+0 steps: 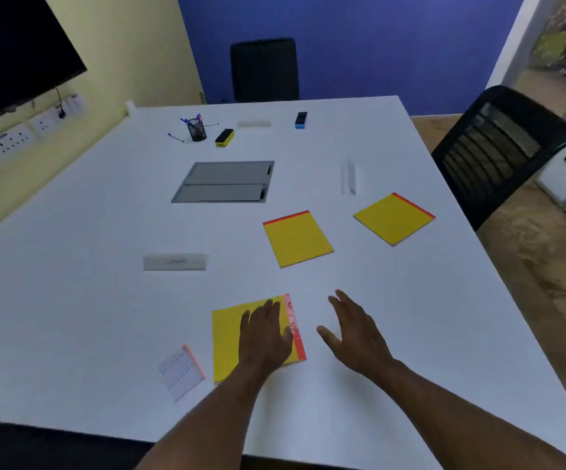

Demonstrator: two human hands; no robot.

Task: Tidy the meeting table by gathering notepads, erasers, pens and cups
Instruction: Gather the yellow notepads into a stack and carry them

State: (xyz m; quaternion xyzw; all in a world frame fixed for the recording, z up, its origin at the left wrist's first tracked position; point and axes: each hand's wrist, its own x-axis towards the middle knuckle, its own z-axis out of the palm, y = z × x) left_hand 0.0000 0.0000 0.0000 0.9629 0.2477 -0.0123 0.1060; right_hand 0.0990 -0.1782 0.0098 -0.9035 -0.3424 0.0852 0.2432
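Observation:
Three yellow notepads with red edges lie on the white table [71, 300]. My left hand [264, 334] rests flat on the nearest notepad [227, 337], fingers spread. My right hand [352, 334] hovers open just right of it, holding nothing. A second notepad [297, 239] lies further ahead, and a third notepad [394, 218] sits near the right edge. At the far side stand a black mesh pen cup [196, 130] with blue pens, a loose pen [175, 137], a yellow-black eraser [224, 138] and a blue-black eraser [300, 120].
A grey cable hatch [224, 182] is set into the table's middle. Name plates [174, 262] [349, 178] [253, 123] and a small white printed pad [181, 372] lie about. Black chairs [498, 150] [264, 69] stand at the right and far sides. Wall sockets line the left wall.

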